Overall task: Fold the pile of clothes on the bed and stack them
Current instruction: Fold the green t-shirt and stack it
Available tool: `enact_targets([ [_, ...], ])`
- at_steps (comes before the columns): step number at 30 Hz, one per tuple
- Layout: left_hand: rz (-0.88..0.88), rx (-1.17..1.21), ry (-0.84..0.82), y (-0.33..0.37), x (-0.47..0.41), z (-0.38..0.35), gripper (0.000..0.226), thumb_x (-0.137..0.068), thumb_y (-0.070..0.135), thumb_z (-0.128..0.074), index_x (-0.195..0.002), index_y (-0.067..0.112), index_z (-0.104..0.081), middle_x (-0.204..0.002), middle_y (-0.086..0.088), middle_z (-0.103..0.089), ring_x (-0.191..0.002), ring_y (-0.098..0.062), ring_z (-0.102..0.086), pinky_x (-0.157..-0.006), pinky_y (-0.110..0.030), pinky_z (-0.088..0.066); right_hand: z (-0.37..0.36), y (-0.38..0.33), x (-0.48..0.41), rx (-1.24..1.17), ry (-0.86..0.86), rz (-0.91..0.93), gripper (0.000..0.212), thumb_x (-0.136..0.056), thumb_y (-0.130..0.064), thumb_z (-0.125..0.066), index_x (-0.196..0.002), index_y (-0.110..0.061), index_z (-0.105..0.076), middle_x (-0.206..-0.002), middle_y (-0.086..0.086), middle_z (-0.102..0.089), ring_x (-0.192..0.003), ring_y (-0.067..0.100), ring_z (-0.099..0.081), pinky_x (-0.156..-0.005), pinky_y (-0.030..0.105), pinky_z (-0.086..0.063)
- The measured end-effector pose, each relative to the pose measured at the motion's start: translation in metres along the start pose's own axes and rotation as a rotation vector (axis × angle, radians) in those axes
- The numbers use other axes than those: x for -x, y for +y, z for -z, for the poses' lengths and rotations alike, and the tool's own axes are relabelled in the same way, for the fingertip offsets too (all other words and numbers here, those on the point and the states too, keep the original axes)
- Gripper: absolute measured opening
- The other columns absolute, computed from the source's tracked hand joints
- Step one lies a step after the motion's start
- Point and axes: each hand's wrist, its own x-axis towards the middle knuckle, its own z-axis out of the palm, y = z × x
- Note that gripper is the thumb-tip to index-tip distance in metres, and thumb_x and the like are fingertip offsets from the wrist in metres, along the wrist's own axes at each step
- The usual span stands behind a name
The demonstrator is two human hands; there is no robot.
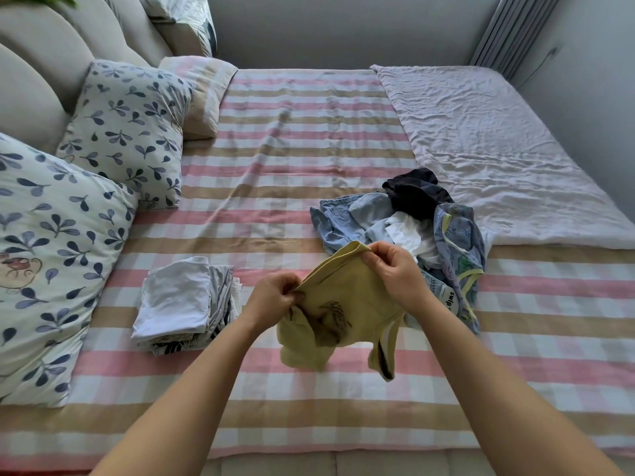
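Yellow top (347, 304) held up over the checked bed (292, 149).
Pinched along the upper edge by left hand (275, 297) and right hand (395, 269), both curled tight on the cloth; hanging crumpled, between folded stack (175, 300) at left and unfolded pile (405, 214) just behind at right.

The light is soft, even daylight and rather bright. Shadows are faint: a pale one lies on the bed (309, 132) under the yellow garment (347, 304), and another beside the folded stack (178, 300). The wide lens bends the bed's stripes near its edges. The middle is sharp; the green leaves (51, 0) beyond the bed's far left corner are blurred.
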Motion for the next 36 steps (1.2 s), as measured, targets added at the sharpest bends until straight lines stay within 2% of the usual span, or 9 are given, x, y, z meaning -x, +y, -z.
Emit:
enact_targets([
  [3,-0.039,0.075,-0.100,0.022,0.005,0.005,0.015,-0.072,-0.006,-0.067,-0.085,0.002,-0.067,-0.078,-0.007,-0.064,-0.074,-0.016,-0.058,-0.079,-0.040,-0.051,0.002,-0.014,0.000,0.023,-0.093,0.012,0.010,-0.091,-0.017,-0.058,-0.083,-0.015,-0.065,-0.076,-0.001,-0.063,-0.071,0.012,-0.057,-0.072,0.027,-0.047],
  [7,-0.193,0.179,-0.063,0.068,0.006,0.009,0.039,-0.068,0.011,-0.080,-0.101,0.021,-0.063,-0.090,0.001,-0.067,-0.081,-0.008,-0.062,-0.077,-0.018,-0.051,-0.010,-0.029,0.006,0.141,-0.205,0.089,0.004,-0.084,-0.008,-0.065,-0.084,-0.010,-0.068,-0.077,0.001,-0.064,-0.073,0.011,-0.058,-0.076,0.028,-0.048],
  [10,-0.224,-0.072,-0.072,0.094,0.003,0.015,0.039,-0.068,0.021,-0.080,-0.104,0.021,-0.066,-0.090,0.000,-0.070,-0.071,-0.002,-0.060,-0.066,-0.011,-0.047,-0.016,-0.036,0.013,0.069,-0.145,0.085,0.015,-0.080,-0.004,-0.069,-0.076,-0.016,-0.061,-0.071,0.002,-0.065,-0.068,0.013,-0.060,-0.072,0.032,-0.050],
  [14,-0.196,-0.211,-0.157,0.110,0.003,0.021,0.032,-0.069,0.016,-0.079,-0.099,0.016,-0.070,-0.084,-0.003,-0.071,-0.074,-0.011,-0.064,-0.066,-0.015,-0.047,-0.012,-0.036,0.025,-0.056,-0.124,0.048,0.018,-0.082,-0.008,-0.067,-0.076,-0.018,-0.053,-0.055,-0.002,-0.062,-0.050,0.003,-0.053,-0.053,0.016,-0.039],
  [18,-0.210,-0.186,-0.188,0.113,0.011,0.029,0.022,-0.074,0.005,-0.073,-0.094,0.013,-0.072,-0.081,-0.001,-0.069,-0.077,-0.014,-0.065,-0.074,-0.024,-0.052,0.000,-0.018,0.039,-0.207,-0.112,-0.040,0.005,-0.091,-0.010,-0.055,-0.088,-0.009,-0.059,-0.072,0.010,-0.063,-0.062,0.009,-0.057,-0.061,0.017,-0.045],
  [23,-0.276,0.083,-0.067,0.116,0.028,0.052,0.029,-0.080,-0.007,-0.063,-0.088,0.020,-0.071,-0.084,0.001,-0.070,-0.079,-0.005,-0.063,-0.077,-0.017,-0.050,0.023,0.036,0.068,-0.040,-0.142,-0.257,0.053,-0.076,0.021,-0.036,-0.118,-0.005,-0.054,-0.115,0.008,-0.059,-0.110,0.016,-0.054,-0.074,0.011,-0.045],
  [28,-0.258,0.369,0.001,0.117,0.045,0.079,0.032,-0.080,-0.004,-0.061,-0.081,0.026,-0.074,-0.075,0.009,-0.072,-0.074,-0.002,-0.063,-0.070,-0.013,-0.050,0.004,0.060,0.080,-0.008,-0.321,-0.286,0.079,-0.069,0.010,-0.063,-0.136,-0.022,-0.036,-0.126,-0.007,-0.048,-0.115,0.007,-0.047,-0.083,0.012,-0.044],
  [33,-0.232,0.585,0.059,0.102,0.055,0.097,0.025,-0.071,0.007,-0.059,-0.077,0.025,-0.076,-0.070,0.007,-0.070,-0.062,-0.002,-0.060,-0.056,-0.012,-0.047,-0.035,0.061,0.055,-0.196,-0.003,-0.284,0.026,-0.078,0.005,-0.067,-0.101,-0.002,-0.061,-0.089,0.009,-0.064,-0.082,0.020,-0.059,-0.080,0.031,-0.050],
  [36,-0.146,0.564,0.183,0.072,0.064,0.114,0.028,-0.076,0.002,-0.059,-0.080,0.025,-0.076,-0.069,0.006,-0.069,-0.061,-0.004,-0.059,-0.055,-0.012,-0.048,-0.029,0.055,0.041,-0.193,0.092,-0.262,0.002,-0.084,-0.002,-0.064,-0.085,-0.002,-0.062,-0.073,0.004,-0.061,-0.069,0.014,-0.055,-0.065,0.014,-0.046],
])
